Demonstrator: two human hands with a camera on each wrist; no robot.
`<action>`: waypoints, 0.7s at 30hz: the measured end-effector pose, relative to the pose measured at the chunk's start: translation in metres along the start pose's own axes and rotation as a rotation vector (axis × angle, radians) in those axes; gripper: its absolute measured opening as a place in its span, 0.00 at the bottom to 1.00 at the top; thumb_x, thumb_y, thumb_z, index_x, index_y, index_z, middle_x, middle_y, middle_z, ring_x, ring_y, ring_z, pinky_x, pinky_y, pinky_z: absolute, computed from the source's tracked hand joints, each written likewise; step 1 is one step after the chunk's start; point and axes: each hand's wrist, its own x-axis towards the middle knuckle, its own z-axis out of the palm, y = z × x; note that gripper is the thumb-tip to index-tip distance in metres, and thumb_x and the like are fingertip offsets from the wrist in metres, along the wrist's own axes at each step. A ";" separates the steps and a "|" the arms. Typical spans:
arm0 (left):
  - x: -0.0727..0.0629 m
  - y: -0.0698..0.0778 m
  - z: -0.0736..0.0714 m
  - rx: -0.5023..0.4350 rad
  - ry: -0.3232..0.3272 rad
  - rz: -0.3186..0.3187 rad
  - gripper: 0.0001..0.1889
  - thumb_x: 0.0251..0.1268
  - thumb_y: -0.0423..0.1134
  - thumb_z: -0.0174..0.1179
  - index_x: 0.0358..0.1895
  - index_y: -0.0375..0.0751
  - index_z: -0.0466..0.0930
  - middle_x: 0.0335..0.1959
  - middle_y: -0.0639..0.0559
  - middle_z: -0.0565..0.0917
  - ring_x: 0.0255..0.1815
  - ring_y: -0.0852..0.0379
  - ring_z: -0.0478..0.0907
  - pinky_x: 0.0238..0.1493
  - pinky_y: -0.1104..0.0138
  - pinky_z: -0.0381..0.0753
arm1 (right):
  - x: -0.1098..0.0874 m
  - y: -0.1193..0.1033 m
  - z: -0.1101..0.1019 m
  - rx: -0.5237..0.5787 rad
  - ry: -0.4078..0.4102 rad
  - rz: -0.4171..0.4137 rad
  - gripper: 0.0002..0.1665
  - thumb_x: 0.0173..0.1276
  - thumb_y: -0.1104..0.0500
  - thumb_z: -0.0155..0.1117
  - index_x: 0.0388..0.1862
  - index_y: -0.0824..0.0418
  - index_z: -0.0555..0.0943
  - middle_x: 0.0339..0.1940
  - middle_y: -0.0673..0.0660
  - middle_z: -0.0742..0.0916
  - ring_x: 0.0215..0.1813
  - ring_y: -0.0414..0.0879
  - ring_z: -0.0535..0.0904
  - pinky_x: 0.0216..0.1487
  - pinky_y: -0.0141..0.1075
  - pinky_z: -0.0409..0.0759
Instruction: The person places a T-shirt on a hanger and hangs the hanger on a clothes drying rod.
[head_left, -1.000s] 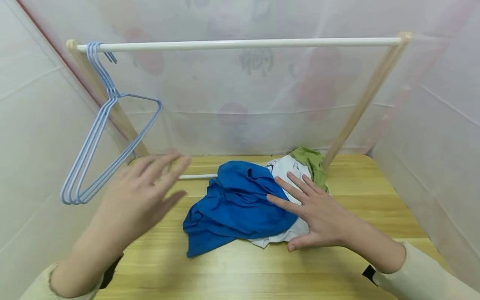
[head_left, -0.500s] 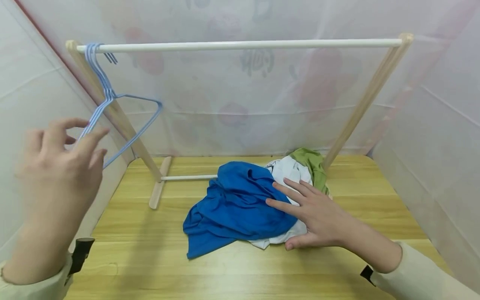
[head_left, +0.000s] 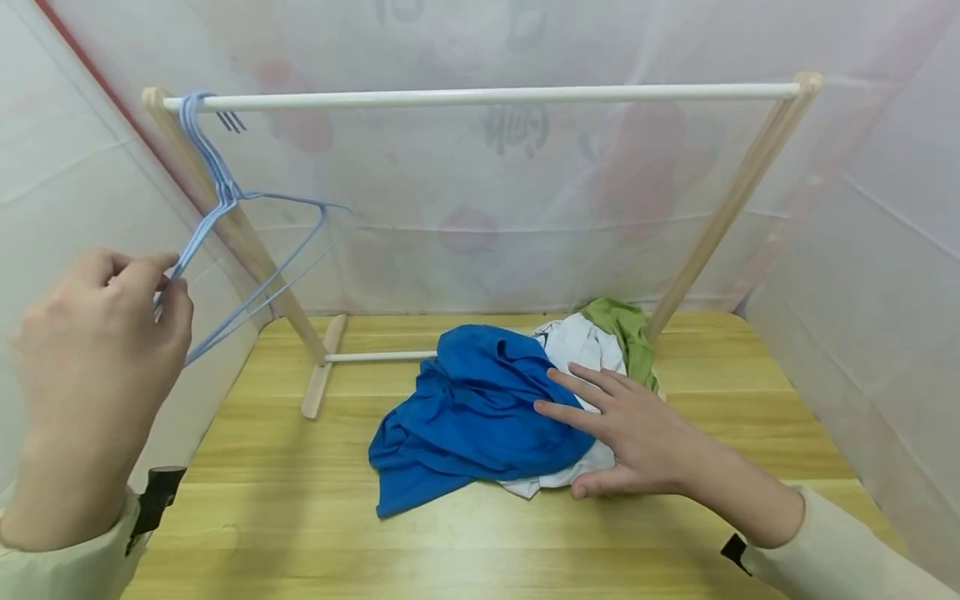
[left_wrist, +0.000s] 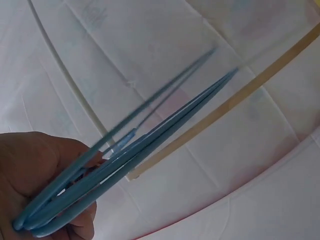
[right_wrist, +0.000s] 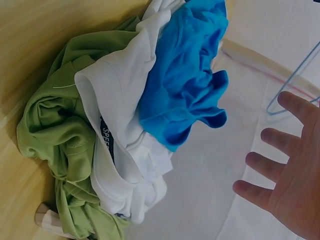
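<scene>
Several light-blue clothes hangers (head_left: pixel 225 196) hang from the left end of the white rail. My left hand (head_left: pixel 105 333) pinches at their near sloping side between thumb and fingers; I cannot tell how many it holds. In the left wrist view, one hanger (left_wrist: pixel 165 92) stands apart from the others at its far corner. My right hand (head_left: pixel 641 437) is spread with fingers straight, over the right part of a clothes pile. The pile has a crumpled blue garment (head_left: pixel 480 417) in front, a white garment (right_wrist: pixel 120 60) with a dark neck label, and a green garment (right_wrist: pixel 60 115) behind.
The rack has a white top rail (head_left: pixel 480 97), slanting wooden posts (head_left: pixel 731 208) and a wooden foot (head_left: pixel 322 371) on the left. A thin lower bar (head_left: pixel 382 357) runs behind the clothes. Pale sheet walls enclose the wooden table (head_left: pixel 465 558) on three sides.
My left hand has moved left from the table's middle to the hangers and taken hold there. One hanger's far corner has swung out from the rest. My right hand has hardly moved.
</scene>
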 end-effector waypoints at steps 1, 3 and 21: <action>0.000 0.000 -0.001 -0.001 -0.011 -0.002 0.14 0.69 0.33 0.51 0.46 0.29 0.85 0.36 0.29 0.80 0.24 0.27 0.75 0.11 0.46 0.59 | 0.000 0.000 0.000 -0.001 -0.001 -0.003 0.54 0.58 0.19 0.54 0.79 0.39 0.59 0.82 0.53 0.59 0.78 0.60 0.58 0.68 0.62 0.66; 0.000 0.001 -0.001 -0.012 -0.019 -0.001 0.16 0.71 0.35 0.49 0.46 0.29 0.85 0.36 0.29 0.80 0.24 0.27 0.74 0.10 0.48 0.57 | 0.000 0.001 0.000 0.001 0.001 -0.009 0.54 0.59 0.19 0.54 0.79 0.40 0.60 0.82 0.53 0.59 0.78 0.60 0.58 0.67 0.62 0.66; -0.019 0.044 -0.006 -0.100 0.080 0.094 0.19 0.74 0.40 0.47 0.41 0.28 0.84 0.33 0.38 0.87 0.13 0.46 0.70 0.09 0.66 0.53 | 0.001 0.001 0.005 0.046 -0.025 0.036 0.50 0.62 0.23 0.57 0.79 0.39 0.60 0.81 0.52 0.61 0.78 0.58 0.59 0.68 0.61 0.67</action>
